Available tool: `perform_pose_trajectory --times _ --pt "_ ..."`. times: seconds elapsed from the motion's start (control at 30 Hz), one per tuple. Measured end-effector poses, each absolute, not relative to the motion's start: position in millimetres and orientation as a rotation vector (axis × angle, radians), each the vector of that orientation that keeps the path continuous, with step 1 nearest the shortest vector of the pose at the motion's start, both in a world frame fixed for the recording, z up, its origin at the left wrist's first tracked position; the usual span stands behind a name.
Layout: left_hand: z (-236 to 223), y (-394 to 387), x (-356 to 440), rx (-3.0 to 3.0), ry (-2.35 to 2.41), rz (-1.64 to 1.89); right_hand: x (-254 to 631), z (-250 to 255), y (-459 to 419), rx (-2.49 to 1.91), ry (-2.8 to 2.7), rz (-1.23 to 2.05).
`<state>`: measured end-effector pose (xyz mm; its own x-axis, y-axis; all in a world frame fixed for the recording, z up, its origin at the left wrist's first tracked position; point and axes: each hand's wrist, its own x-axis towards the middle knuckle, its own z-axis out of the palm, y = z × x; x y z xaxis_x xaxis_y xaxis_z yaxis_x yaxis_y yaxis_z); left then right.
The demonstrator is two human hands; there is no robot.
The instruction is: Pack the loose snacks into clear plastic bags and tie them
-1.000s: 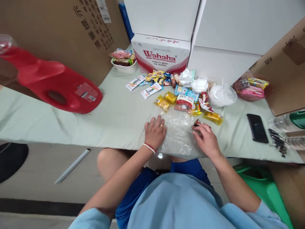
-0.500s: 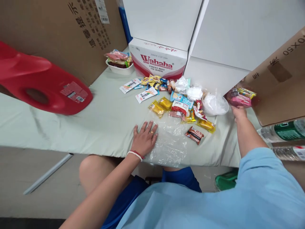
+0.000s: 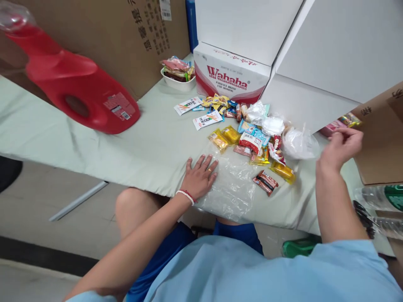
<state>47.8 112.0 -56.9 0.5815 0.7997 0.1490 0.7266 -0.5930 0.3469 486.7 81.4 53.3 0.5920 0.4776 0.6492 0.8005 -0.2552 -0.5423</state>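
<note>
The left hand (image 3: 200, 178) is laid flat on the table (image 3: 151, 155), palm down, with its fingers spread wide. One clear plastic sheet (image 3: 234, 188) is pressed at its left edge by this hand and is spread out to the hand's right. The right hand (image 3: 341, 144) is raised at the table's right side, its fingers partly curled; whether anything is held in it cannot be told. Just beyond it, one pink packet (image 3: 333, 126) and one yellow packet (image 3: 350, 119) are partly seen.

To the right of the sheet, one brown-wrapped snack (image 3: 266, 183) is set apart from the pile. Beyond the sheet, two yellow-wrapped snacks (image 3: 224, 137) are placed side by side, and a third yellow pack (image 3: 283, 172) is found farther right. Among them, one red-and-white packet (image 3: 251, 142) is laid against one light-blue packet (image 3: 255, 132). Two white packets (image 3: 207, 120) are seen at the pile's left, and one white plastic bag (image 3: 300, 143) at its right.

Farther out, one white bowl (image 3: 179, 84) is filled with packets and placed beside one Wahaha carton (image 3: 231, 75). One red jug (image 3: 82, 90) is seen at the far left.
</note>
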Motion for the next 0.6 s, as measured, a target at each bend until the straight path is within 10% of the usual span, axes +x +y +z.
perform_pose_trajectory --times 0.23,0.6 --pt "-52 109 48 2.555 1.237 0.432 270 -11 16 -1.593 -2.22 0.363" --pt "-44 119 -10 2.461 1.581 0.275 330 -38 0 -1.772 -2.227 0.276"
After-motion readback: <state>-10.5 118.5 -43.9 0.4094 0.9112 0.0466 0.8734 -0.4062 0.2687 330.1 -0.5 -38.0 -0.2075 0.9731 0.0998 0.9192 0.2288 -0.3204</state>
